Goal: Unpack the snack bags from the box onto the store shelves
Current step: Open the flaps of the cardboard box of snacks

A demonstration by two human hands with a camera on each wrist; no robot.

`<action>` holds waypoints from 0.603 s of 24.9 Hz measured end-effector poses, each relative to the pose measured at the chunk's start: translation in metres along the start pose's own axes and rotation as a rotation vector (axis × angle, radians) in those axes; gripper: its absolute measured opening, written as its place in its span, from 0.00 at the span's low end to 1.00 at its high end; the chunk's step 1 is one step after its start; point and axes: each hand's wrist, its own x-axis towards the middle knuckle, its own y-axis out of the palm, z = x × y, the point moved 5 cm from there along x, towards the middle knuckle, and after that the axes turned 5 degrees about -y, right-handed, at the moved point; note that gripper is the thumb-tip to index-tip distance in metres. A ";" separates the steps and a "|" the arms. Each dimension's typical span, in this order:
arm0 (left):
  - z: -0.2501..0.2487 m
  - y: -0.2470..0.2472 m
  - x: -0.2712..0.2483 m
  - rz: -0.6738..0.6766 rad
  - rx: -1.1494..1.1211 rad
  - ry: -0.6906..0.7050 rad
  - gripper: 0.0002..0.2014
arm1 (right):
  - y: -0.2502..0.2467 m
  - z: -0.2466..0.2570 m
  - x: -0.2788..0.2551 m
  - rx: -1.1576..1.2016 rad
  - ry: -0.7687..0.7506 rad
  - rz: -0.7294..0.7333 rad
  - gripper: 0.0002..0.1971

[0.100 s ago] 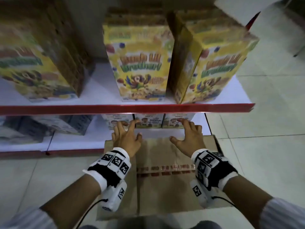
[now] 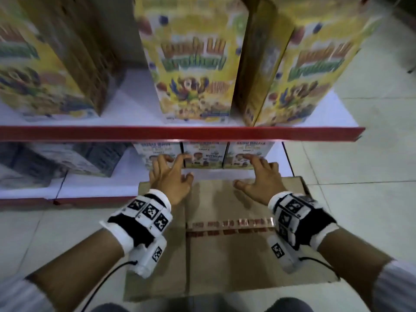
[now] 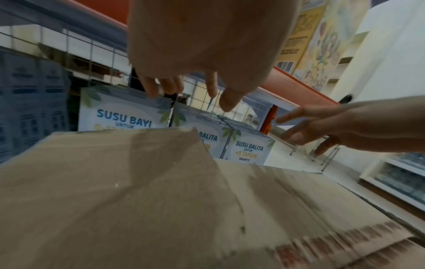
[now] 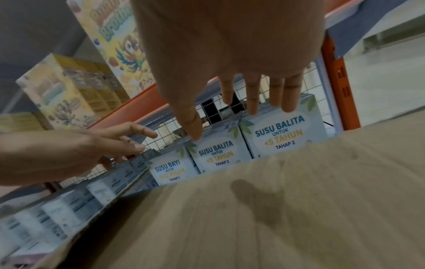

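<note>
Both hands, left (image 2: 171, 181) and right (image 2: 258, 176), hover spread-fingered over the taped cardboard box (image 2: 225, 244); only the wrist views make "SUSU BALITA" legible on the milk cartons (image 4: 282, 131).

Brown box (image 2: 225, 244), yellow cereal boxes (image 2: 191, 64), red shelf edge (image 2: 157, 133)

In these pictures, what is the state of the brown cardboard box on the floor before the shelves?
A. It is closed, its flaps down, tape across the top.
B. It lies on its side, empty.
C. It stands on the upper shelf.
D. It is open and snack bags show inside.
A: the cardboard box sits on the floor with flaps down and a printed tape strip across the top; the left hand and right hand are open above its far edge.
</note>
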 end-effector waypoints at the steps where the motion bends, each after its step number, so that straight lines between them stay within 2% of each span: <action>1: 0.007 0.008 0.006 0.010 0.001 0.021 0.18 | 0.009 -0.006 0.008 -0.026 -0.018 0.036 0.35; 4: 0.022 0.025 0.011 0.013 0.005 0.043 0.16 | 0.026 -0.014 0.019 -0.137 -0.048 0.058 0.36; 8: 0.029 0.037 0.002 0.091 0.139 0.084 0.21 | 0.026 -0.018 0.019 -0.229 -0.118 -0.006 0.38; 10: 0.029 0.043 -0.007 0.147 0.207 0.107 0.25 | 0.025 -0.023 0.016 -0.231 -0.138 -0.015 0.37; 15: 0.033 0.051 -0.023 0.253 0.372 0.114 0.45 | 0.033 -0.039 0.003 -0.218 -0.113 0.003 0.36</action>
